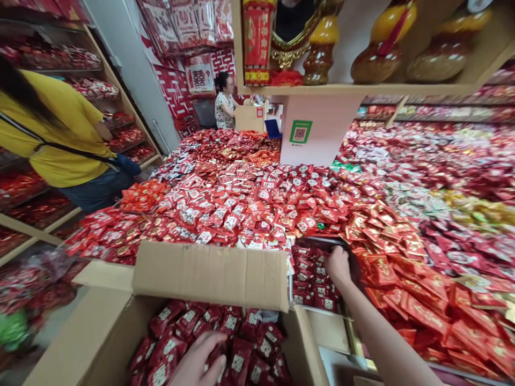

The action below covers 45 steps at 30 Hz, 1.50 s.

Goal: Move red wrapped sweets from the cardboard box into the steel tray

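My left hand [201,362] is down in an open cardboard box [209,273] at the bottom of the view. Its fingers curl round a dark red wrapped packet [215,354], among many similar packets with white double-happiness characters. My right hand [338,264] reaches over the right side of a shallow tray [290,284] beyond the box. Rows of the same dark red packets [309,271] lie in that tray. The right fingers are bent and close together, and their tips are hidden, so what they hold cannot be made out.
Heaps of red wrapped packets [241,198] cover the wide display, with orange-red ones [426,305] to the right. A pillar [322,128] with a QR sign and an overhead shelf [354,88] stand ahead. One person [72,128] is at left, another [225,104] far back.
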Each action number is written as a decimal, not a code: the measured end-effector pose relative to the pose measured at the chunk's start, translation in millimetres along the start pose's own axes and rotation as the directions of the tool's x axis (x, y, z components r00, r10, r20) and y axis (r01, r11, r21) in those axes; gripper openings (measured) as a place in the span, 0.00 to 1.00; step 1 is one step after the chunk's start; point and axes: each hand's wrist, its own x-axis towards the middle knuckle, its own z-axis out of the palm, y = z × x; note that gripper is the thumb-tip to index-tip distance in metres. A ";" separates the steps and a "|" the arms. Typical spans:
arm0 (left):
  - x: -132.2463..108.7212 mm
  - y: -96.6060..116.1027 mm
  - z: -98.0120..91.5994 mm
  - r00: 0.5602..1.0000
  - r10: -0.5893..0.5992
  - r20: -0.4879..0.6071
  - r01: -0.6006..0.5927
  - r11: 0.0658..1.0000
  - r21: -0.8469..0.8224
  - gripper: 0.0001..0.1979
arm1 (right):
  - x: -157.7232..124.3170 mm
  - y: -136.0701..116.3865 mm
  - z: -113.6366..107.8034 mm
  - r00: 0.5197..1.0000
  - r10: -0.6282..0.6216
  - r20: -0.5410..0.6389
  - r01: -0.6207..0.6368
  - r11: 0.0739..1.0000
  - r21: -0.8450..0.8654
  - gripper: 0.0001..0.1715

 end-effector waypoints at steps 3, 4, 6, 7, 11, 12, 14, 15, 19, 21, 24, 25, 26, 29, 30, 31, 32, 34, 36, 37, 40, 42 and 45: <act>12.9 -0.1 -10.2 0.999 -0.044 0.017 0.040 0.977 0.208 0.28 | -3.0 4.5 -0.9 0.999 -0.032 0.040 0.031 0.999 0.005 0.21; 18.3 0.6 -9.4 0.999 -0.037 0.030 0.030 0.972 0.231 0.30 | -4.1 5.3 -1.4 0.998 -0.040 0.051 0.039 0.999 0.005 0.21; 30.7 3.5 -3.6 0.998 0.008 0.066 -0.025 0.963 0.269 0.31 | -6.2 5.1 -3.1 0.997 -0.047 0.063 0.048 0.999 0.000 0.21; 37.5 5.5 0.5 0.996 0.033 0.089 -0.057 0.958 0.280 0.30 | -7.1 4.4 -4.4 0.997 -0.050 0.064 0.050 0.999 -0.005 0.21; 66.5 10.4 14.3 0.987 0.063 0.150 -0.106 0.949 0.297 0.27 | -5.0 0.4 -10.1 0.999 -0.033 0.033 0.034 0.999 -0.026 0.19; 72.9 10.1 16.3 0.984 0.065 0.164 -0.111 0.949 0.295 0.26 | -3.1 0.1 -11.0 1.000 -0.017 0.019 0.018 0.999 -0.030 0.18; 82.8 8.5 19.0 0.978 0.075 0.194 -0.129 0.951 0.281 0.24 | 1.3 0.6 -11.4 1.000 0.011 0.001 -0.011 0.999 -0.034 0.16; 86.1 7.6 19.9 0.975 0.082 0.207 -0.138 0.952 0.273 0.23 | 3.4 1.3 -10.6 1.000 0.018 0.004 -0.018 0.999 -0.034 0.14; 89.3 5.8 22.1 0.972 0.083 0.219 -0.137 0.960 0.244 0.20 | 7.6 5.4 -4.1 0.999 0.009 0.046 -0.007 1.000 -0.025 0.09; 87.2 5.8 22.2 0.976 0.082 0.201 -0.128 0.965 0.227 0.22 | 6.6 6.8 -3.3 0.999 0.009 0.053 -0.008 1.000 -0.016 0.09; 82.0 6.3 20.6 0.984 0.083 0.161 -0.114 0.974 0.197 0.24 | 0.7 6.6 -11.6 0.999 0.007 0.034 -0.007 1.000 0.013 0.11; 79.8 7.3 20.0 0.986 0.079 0.148 -0.106 0.977 0.186 0.24 | -2.8 5.6 -17.0 1.000 0.004 0.022 -0.004 0.999 0.032 0.12; 77.4 9.2 19.7 0.987 0.077 0.141 -0.102 0.980 0.174 0.22 | -7.5 4.2 -23.3 1.000 -0.001 0.008 0.000 0.998 0.057 0.13; 69.4 22.5 22.9 0.979 0.118 0.167 -0.141 0.982 0.130 0.14 | -30.3 -1.9 -43.5 1.000 -0.028 -0.007 0.029 0.985 0.169 0.14; 67.0 29.4 26.0 0.970 0.151 0.190 -0.174 0.978 0.114 0.11 | -40.8 -4.1 -49.3 0.999 -0.045 0.001 0.044 0.978 0.205 0.14; 64.9 36.9 30.2 0.959 0.187 0.213 -0.211 0.972 0.100 0.09 | -52.5 -6.1 -54.2 0.997 -0.071 0.018 0.064 0.966 0.252 0.14; 63.6 44.6 35.3 0.947 0.222 0.233 -0.248 0.965 0.087 0.09 | -64.7 -7.8 -58.0 0.994 -0.102 0.039 0.085 0.945 0.315 0.14; 63.6 58.3 47.2 0.928 0.276 0.251 -0.302 0.951 0.071 0.11 | -88.9 -9.8 -63.1 0.982 -0.172 0.078 0.115 0.871 0.478 0.15; 67.1 67.3 58.8 0.924 0.296 0.244 -0.320 0.945 0.067 0.16 | -109.3 -9.3 -65.9 0.968 -0.231 0.100 0.120 0.772 0.624 0.16; 69.5 69.7 63.2 0.925 0.295 0.239 -0.318 0.946 0.064 0.16 | -117.5 -8.1 -66.9 0.962 -0.250 0.109 0.114 0.734 0.670 0.16; 74.1 70.9 65.3 0.938 0.276 0.209 -0.287 0.958 0.024 0.07 | -135.5 -0.6 -69.9 0.951 -0.270 0.149 0.086 0.695 0.714 0.16; 71.0 69.2 55.2 0.948 0.274 0.159 -0.268 0.962 -0.056 0.04 | -145.4 5.9 -72.6 0.950 -0.266 0.164 0.066 0.685 0.726 0.16; 55.7 67.9 28.7 0.968 0.245 0.049 -0.227 0.944 -0.240 0.06 | -163.3 11.0 -78.4 0.948 -0.263 0.181 0.046 0.673 0.738 0.15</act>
